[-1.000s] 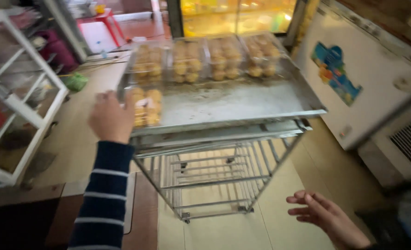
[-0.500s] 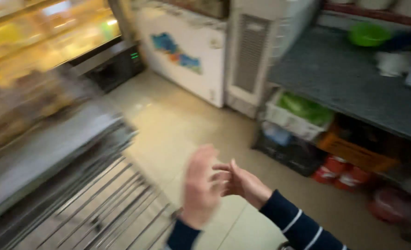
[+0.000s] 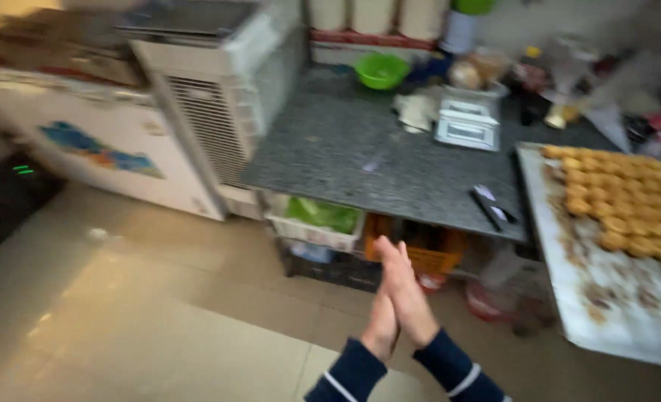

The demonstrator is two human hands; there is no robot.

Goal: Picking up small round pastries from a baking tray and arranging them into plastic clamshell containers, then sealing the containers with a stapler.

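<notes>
Both hands were empty, the left hand (image 3: 381,321) and right hand (image 3: 412,298) pressed palm to palm with fingers straight, below the grey counter (image 3: 375,160), while the tray (image 3: 605,298) of golden pastries (image 3: 617,201) lay untouched, well right

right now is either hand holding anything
No, the left hand and right hand are pressed palm to palm with nothing between them.

Dim, motion-blurred view with smeared edges throughout.
</notes>
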